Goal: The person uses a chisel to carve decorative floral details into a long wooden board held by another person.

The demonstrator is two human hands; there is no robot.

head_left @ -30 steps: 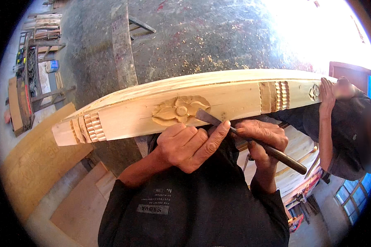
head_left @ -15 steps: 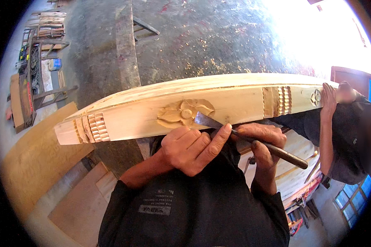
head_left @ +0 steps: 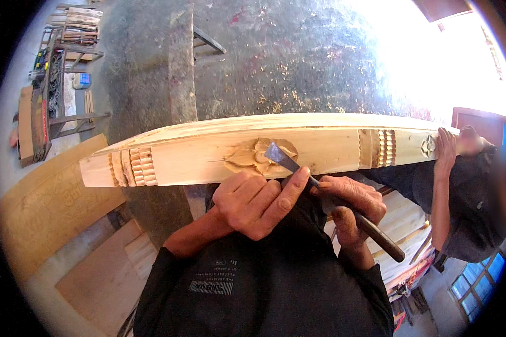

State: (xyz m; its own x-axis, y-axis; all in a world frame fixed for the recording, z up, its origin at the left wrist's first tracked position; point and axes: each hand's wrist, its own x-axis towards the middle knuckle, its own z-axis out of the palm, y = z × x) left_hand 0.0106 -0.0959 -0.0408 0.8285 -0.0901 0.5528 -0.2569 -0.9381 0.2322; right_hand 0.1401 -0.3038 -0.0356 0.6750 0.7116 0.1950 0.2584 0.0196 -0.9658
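Note:
A long pale wooden beam [head_left: 197, 165] lies crosswise before me, with a flower relief [head_left: 242, 159] carved in its near face. The flat steel blade of a chisel [head_left: 284, 160] lies over the flower's round centre, partly covering it. My right hand [head_left: 354, 205] wraps around the chisel's dark handle, whose end sticks out toward the lower right. Closed in a loose fist, my left hand [head_left: 258, 202] sits just below the flower, its index finger against the blade's shank. Its other fingertips are tucked out of sight.
At the beam's right end, another person's hand [head_left: 446, 147] rests beside a smaller carved flower [head_left: 428, 147]. Wood chips [head_left: 287, 101] lie scattered on the dark floor. A large wooden panel [head_left: 50, 202] stands at left, below a rack of tools [head_left: 53, 84].
The chisel's tip has shifted up onto the flower's centre, and its handle end has swung down toward me. Both hands keep their hold. The whole view has shifted slightly.

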